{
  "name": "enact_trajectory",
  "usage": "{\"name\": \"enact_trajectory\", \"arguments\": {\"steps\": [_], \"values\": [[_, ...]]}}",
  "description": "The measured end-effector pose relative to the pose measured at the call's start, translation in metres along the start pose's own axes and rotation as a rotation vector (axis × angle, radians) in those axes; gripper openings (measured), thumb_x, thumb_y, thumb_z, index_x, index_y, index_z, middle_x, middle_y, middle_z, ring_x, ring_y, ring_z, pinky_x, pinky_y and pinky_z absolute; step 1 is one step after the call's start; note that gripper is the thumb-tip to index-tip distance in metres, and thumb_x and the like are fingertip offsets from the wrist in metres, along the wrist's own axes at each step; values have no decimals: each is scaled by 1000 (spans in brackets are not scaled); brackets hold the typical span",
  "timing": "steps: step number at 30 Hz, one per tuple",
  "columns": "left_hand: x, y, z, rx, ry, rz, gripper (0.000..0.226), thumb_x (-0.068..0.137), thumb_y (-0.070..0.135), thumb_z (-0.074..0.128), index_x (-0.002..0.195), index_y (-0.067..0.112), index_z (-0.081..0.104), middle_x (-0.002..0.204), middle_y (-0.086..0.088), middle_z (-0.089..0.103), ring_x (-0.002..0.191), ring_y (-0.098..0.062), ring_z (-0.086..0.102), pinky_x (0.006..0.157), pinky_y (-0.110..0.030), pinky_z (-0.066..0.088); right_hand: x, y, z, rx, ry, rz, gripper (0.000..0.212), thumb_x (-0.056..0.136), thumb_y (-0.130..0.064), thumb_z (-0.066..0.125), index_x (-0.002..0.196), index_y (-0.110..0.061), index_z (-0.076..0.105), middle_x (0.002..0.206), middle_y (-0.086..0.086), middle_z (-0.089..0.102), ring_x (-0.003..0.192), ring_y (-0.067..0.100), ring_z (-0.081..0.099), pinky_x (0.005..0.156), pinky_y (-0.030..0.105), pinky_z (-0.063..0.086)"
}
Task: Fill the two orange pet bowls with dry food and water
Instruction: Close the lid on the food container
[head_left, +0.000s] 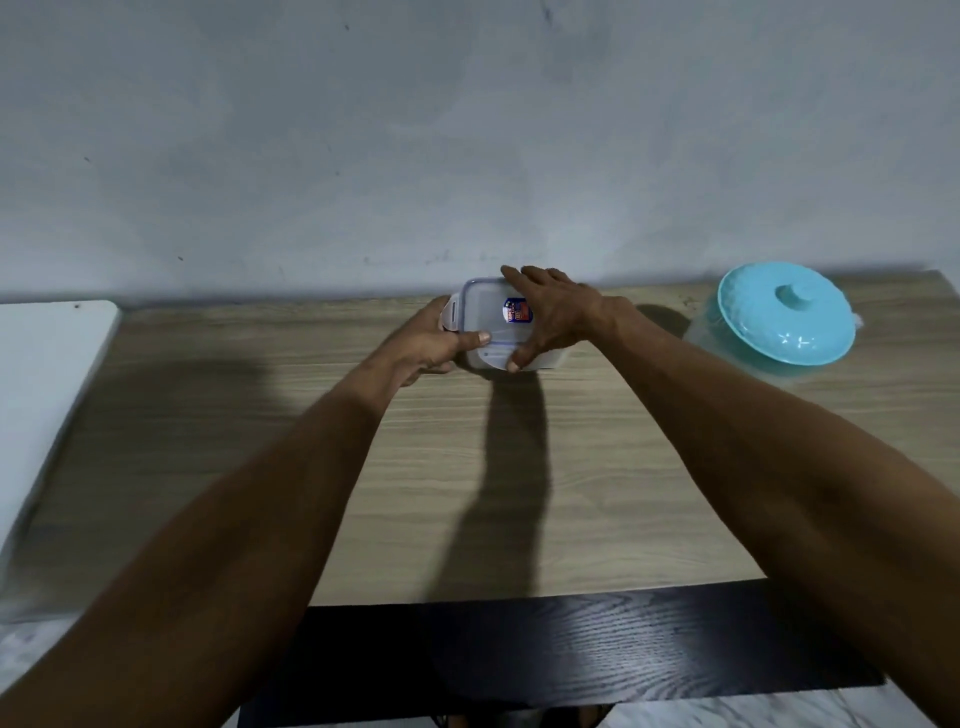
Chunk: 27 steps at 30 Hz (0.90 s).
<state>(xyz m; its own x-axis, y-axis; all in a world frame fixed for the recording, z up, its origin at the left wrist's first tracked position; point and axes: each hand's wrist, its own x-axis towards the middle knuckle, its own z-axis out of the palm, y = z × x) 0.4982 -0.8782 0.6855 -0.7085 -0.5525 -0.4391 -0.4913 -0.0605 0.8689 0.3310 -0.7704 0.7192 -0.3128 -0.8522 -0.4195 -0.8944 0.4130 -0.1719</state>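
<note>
The contents of the clear rectangular plastic container with a snap-on lid (485, 317) cannot be made out, since the lid is frosted and both hands cover much of it; no orange bowls show anywhere in the view. The right side of the container is hidden under the right hand (553, 312), which lies spread across the lid with its fingers reaching the far edge and its thumb pressing the near edge. The left hand (431, 345) grips the container's left end, thumb on top of the lid beside a side latch, fingers tucked underneath out of sight. At the far right, a pale turquoise plastic jug with a round knobbed lid (784, 317) is blurred, so its body is hard to read. The container sits at the back of a light wood-grain tabletop (467, 467), close to a plain grey wall (467, 130). A white board (47, 374) is cut off at the left edge, and a dark wood-grain panel (571, 654) runs along the near side. A small round sticker in blue, red and white (517, 310) sits on the lid; its writing is too small to read.
</note>
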Motion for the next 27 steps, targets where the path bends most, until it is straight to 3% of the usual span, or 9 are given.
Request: {"name": "enact_trajectory", "arguments": {"steps": [4, 10, 16, 20, 27], "values": [[4, -5, 1, -44, 19, -33, 65, 77, 25, 81, 132, 30, 47, 125, -1, 63, 111, -23, 62, 86, -43, 56, 2, -2, -1, -57, -19, -21, 143, 51, -65, 86, 156, -26, -4, 163, 4, 16, 148, 32, 19, 115, 54, 32], [3, -6, 3, -80, 15, -59, 74, 78, 20, 81, 140, 26, 42, 126, -4, 59, 112, -27, 62, 89, -43, 57, 1, -4, 9, -127, 70, -34, 130, 58, -56, 84, 155, -24, 4, 151, 7, 32, 137, 35, 33, 101, 53, 42], [5, -8, 2, -73, 18, -52, 75, 78, 22, 81, 141, 25, 42, 127, -6, 59, 112, -27, 63, 82, -38, 59, 3, -6, 10, -147, 80, -31, 127, 59, -53, 84, 154, -24, 6, 149, 8, 32, 134, 36, 35, 99, 54, 41], [4, -10, 3, -52, 20, -19, 61, 80, 24, 79, 133, 26, 48, 124, -6, 61, 110, -25, 63, 75, -34, 56, 3, -9, 7, -146, 66, -13, 126, 57, -51, 85, 153, -25, 8, 148, 6, 33, 132, 36, 36, 98, 52, 40], [5, -10, 5, -5, 39, -10, 61, 80, 27, 79, 133, 25, 49, 121, -7, 63, 110, -28, 63, 84, -41, 58, 4, -9, 4, -127, 53, -9, 125, 55, -49, 86, 152, -26, 11, 148, 5, 34, 131, 35, 36, 98, 53, 41]]}}
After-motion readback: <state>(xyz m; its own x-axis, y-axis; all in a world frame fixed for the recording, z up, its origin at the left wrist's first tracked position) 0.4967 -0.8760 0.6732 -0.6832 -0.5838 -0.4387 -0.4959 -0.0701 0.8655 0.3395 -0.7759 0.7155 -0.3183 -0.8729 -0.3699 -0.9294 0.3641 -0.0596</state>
